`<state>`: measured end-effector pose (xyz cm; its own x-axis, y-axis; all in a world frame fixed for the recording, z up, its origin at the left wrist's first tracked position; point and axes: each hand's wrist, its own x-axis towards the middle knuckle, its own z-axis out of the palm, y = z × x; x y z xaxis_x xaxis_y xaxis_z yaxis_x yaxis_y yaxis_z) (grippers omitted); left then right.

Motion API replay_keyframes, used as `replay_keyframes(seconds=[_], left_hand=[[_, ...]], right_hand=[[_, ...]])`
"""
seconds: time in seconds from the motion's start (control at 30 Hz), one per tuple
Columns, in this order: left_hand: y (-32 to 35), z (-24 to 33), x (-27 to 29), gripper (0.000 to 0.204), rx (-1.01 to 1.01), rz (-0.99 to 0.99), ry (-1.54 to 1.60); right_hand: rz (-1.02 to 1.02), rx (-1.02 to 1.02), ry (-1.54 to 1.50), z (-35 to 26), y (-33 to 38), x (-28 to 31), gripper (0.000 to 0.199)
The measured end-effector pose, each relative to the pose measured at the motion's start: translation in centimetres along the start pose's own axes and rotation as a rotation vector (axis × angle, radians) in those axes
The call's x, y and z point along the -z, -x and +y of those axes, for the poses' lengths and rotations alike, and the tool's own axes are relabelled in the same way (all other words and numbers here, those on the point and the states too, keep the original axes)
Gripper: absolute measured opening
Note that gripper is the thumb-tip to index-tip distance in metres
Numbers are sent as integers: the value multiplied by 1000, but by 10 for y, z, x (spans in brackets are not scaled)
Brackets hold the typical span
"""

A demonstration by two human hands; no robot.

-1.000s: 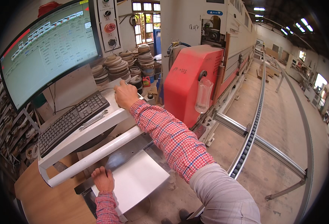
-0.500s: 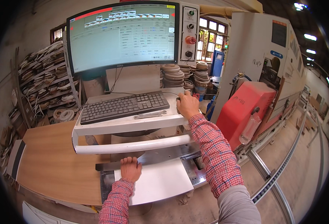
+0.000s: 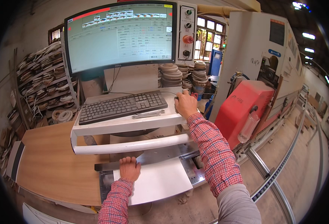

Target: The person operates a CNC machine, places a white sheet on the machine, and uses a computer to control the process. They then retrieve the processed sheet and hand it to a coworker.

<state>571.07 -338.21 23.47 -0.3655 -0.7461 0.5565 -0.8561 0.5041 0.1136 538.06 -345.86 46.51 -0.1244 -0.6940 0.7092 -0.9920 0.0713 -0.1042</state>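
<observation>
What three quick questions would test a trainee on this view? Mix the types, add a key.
1. Multiple choice: what lies on the white shelf in front of the keyboard?
A) hammer
B) wrench
C) scissors

2. True or false: the red machine cover stands to the right of the monitor.

3. Short answer: which of the person's hands is at the metal bar and white panel, below the shelf?

Key: 1: B. 2: True. 3: The left hand.
</observation>
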Motion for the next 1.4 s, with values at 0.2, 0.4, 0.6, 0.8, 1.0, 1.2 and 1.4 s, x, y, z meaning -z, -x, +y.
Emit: replay_keyframes(seconds=[0.2,0.4,0.6,0.8,1.0,1.2,1.4], left_hand=[[0,1,1,24,8,-6,8],[0,2,4,24,22,-20,15],[0,2,4,24,26,-28,10],[0,2,3,24,19,-18,1],[1,0,-1,24,1,13,-2],[1,1,0,26,17,-20,15],[0,1,0,27,27,-53,22]], right_hand=[[-2,-2,-35,-1,2,2,24],[-4,-14,-42,-3,2,5,25],[-13,-24,-26,-2,2,4,27],[13,-39,-32,-3,4,4,26],[33,-22,14,-3,4,2,31],[19,-10,-13,-2,3,2,28],[23,-16,-38,-2,5,5,26]])
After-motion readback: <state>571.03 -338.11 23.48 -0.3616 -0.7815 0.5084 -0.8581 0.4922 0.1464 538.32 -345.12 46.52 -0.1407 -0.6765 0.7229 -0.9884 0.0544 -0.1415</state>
